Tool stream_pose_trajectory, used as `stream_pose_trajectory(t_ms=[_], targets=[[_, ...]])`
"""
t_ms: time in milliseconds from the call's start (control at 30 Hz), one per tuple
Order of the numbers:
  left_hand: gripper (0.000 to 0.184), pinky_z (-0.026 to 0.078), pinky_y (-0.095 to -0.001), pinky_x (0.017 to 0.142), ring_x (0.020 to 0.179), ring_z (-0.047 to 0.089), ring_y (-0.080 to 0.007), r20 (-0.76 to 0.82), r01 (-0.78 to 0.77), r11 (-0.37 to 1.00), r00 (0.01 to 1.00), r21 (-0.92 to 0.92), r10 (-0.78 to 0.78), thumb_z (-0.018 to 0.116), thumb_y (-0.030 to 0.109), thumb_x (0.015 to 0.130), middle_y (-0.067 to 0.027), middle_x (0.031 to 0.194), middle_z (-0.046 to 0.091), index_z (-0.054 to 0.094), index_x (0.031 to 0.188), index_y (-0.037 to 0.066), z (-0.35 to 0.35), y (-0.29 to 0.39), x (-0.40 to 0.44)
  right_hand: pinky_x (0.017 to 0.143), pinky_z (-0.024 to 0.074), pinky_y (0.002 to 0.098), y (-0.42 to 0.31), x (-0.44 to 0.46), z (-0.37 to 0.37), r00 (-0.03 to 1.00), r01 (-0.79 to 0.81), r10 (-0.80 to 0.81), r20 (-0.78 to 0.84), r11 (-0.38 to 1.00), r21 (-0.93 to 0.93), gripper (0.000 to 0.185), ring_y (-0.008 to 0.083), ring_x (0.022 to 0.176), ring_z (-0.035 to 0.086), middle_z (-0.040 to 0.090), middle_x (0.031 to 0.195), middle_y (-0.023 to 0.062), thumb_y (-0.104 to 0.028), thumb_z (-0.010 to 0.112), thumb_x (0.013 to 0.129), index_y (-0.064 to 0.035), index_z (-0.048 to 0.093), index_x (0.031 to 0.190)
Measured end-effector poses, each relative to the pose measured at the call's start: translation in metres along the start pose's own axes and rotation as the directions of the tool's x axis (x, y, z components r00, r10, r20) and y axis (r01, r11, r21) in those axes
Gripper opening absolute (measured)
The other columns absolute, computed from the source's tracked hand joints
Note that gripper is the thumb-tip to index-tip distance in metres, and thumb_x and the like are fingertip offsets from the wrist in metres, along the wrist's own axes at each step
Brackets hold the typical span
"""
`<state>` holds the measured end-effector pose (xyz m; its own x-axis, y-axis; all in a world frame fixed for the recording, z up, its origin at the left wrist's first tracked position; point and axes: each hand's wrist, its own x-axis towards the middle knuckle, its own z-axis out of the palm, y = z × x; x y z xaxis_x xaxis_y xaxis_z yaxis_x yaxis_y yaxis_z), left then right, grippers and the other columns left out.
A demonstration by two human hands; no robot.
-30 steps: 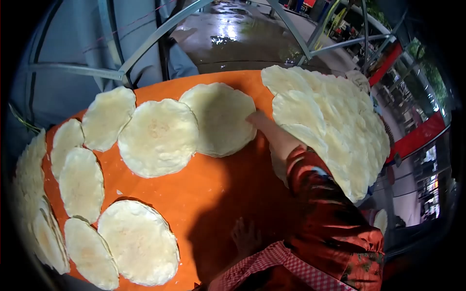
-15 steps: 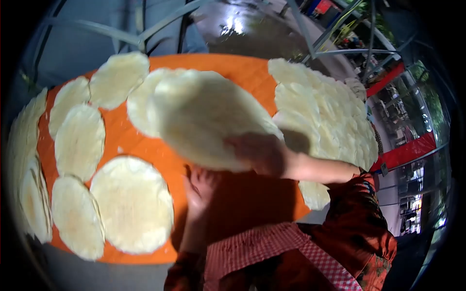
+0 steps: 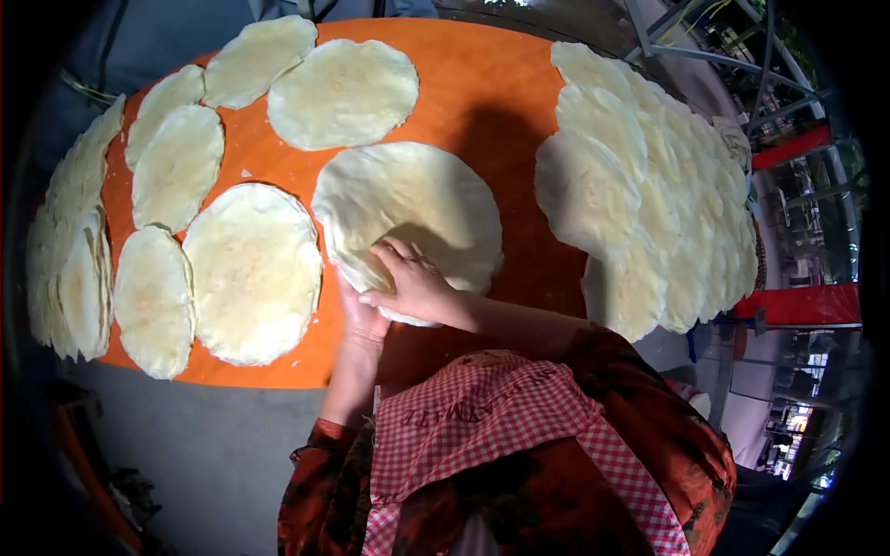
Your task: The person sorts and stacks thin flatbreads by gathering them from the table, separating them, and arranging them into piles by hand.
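A large round thin flatbread (image 3: 426, 199) is held at its near edge over the middle of the orange table (image 3: 445, 74). My right hand (image 3: 414, 283) lies on top of it with bent fingers, gripping a folded part of the near-left edge. Just to the left, my left hand (image 3: 362, 310) holds the same edge from below; most of its fingers are hidden under the bread. To the left lies a round flatbread (image 3: 252, 273), and beyond my hands another flatbread (image 3: 343, 93) rests flat.
Overlapping flatbreads (image 3: 681, 213) cover the table's right side. Several more lie at the left, including a long overlapping row (image 3: 69, 246) along the far-left edge. Small crumbs dot the table. Metal frames (image 3: 649, 32) stand beyond it, and red bars (image 3: 807, 306) at the right.
The large flatbread has come nearer my body and away from the flatbread it overlapped. My right hand has moved left, close to my left hand. The camera view has tilted down.
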<state>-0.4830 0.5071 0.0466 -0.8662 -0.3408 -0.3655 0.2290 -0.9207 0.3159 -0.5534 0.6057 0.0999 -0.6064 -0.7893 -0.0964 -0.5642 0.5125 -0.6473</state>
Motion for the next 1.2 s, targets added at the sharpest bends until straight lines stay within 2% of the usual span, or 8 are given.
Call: stream_pose_trajectory(t_ms=[233,367,433,533,600,700,833,1200], targets=[[0.062,0.036,-0.0397,0.106,0.126,0.042,-0.0259,0.000,0.042,0.979,0.999,0.200,-0.043,0.035,0.052,0.096,-0.0102,0.138,0.040,0.031,0.140,0.009,0.003,-0.031,-0.026,0.098,0.0405,0.0446,-0.003,-0.008,-0.040,0.971,-0.096,0.057,0.232,0.982,0.163,0.083,0.0420,0.112,0.052,0.053,0.119,0.0272,-0.041,0.071,0.071,0.0036,0.035,0.132],[0.055,0.037,-0.0374,0.104,0.127,0.040,-0.0221,0.114,-0.092,0.937,0.992,0.337,0.056,0.044,0.036,0.098,-0.0075,0.141,0.036,0.022,0.145,0.017,0.043,-0.051,-0.027,0.078,0.0493,0.0420,-0.015,0.036,-0.072,0.984,0.027,0.016,0.180,0.972,-0.235,0.071,0.0377,0.092,0.062,0.063,0.093,0.0290,-0.024,0.073,0.065,0.0087,0.047,0.122],[0.048,0.038,-0.0420,0.102,0.126,0.041,-0.0221,0.125,-0.023,0.936,0.992,0.351,-0.023,0.043,0.026,0.099,-0.0059,0.140,0.037,0.026,0.143,0.017,0.057,-0.045,-0.027,0.070,0.0494,0.0399,0.015,0.073,-0.075,0.982,0.123,-0.068,0.178,0.939,-0.321,0.034,0.0298,0.079,0.065,0.066,0.084,0.0184,-0.012,0.064,0.066,0.0021,0.064,0.097],[0.047,0.037,-0.0505,0.104,0.124,0.042,-0.0325,0.175,0.037,0.982,0.982,0.183,-0.069,0.047,0.039,0.096,-0.0106,0.139,0.035,0.036,0.134,0.013,0.050,-0.036,-0.009,0.063,0.0450,0.0376,0.013,0.106,-0.163,0.923,0.203,-0.207,0.325,0.978,0.048,0.026,0.0227,0.070,0.061,0.065,0.077,0.0132,-0.001,0.052,0.068,-0.0045,0.065,0.090],[0.047,0.035,-0.0538,0.105,0.126,0.041,-0.0373,0.161,0.111,0.994,0.981,-0.019,-0.106,0.049,0.045,0.093,-0.0151,0.139,0.038,0.046,0.125,0.011,0.042,-0.022,-0.002,0.060,0.0457,0.0429,-0.042,0.086,-0.202,0.950,0.311,-0.287,0.122,0.838,-0.448,0.027,0.0298,0.069,0.063,0.065,0.080,0.0167,0.003,0.052,0.066,-0.0047,0.064,0.088],[0.060,0.033,-0.0601,0.104,0.127,0.039,-0.0397,0.203,0.139,0.972,0.974,-0.189,-0.100,0.049,0.055,0.089,-0.0159,0.137,0.042,0.044,0.129,0.011,0.032,-0.001,-0.004,0.057,0.0477,0.0414,-0.086,0.025,-0.213,0.740,0.595,-0.667,0.091,0.586,-0.550,0.017,0.0287,0.067,0.062,0.061,0.071,0.0125,-0.002,0.054,0.070,-0.0070,0.062,0.084],[0.066,0.036,-0.0445,0.105,0.124,0.043,-0.0329,0.338,0.221,0.919,0.935,-0.325,-0.105,0.049,0.052,0.088,-0.0136,0.140,0.041,0.041,0.134,0.006,0.010,0.022,-0.016,0.051,0.0480,0.0328,-0.085,-0.047,-0.145,0.650,0.707,-0.700,0.295,0.415,-0.572,0.005,0.0239,0.065,0.060,0.051,0.066,0.0057,-0.013,0.053,0.077,-0.0098,0.053,0.074],[0.063,0.038,-0.0461,0.103,0.124,0.043,-0.0297,0.162,-0.178,0.979,0.974,0.102,0.160,0.043,0.053,0.092,-0.0115,0.136,0.045,0.041,0.135,0.008,0.048,0.042,-0.019,0.063,0.0489,0.0414,-0.137,-0.025,-0.120,0.855,0.518,-0.515,0.061,0.842,-0.147,0.017,0.0302,0.069,0.061,0.059,0.071,0.0147,-0.003,0.058,0.070,-0.0044,0.060,0.087]])
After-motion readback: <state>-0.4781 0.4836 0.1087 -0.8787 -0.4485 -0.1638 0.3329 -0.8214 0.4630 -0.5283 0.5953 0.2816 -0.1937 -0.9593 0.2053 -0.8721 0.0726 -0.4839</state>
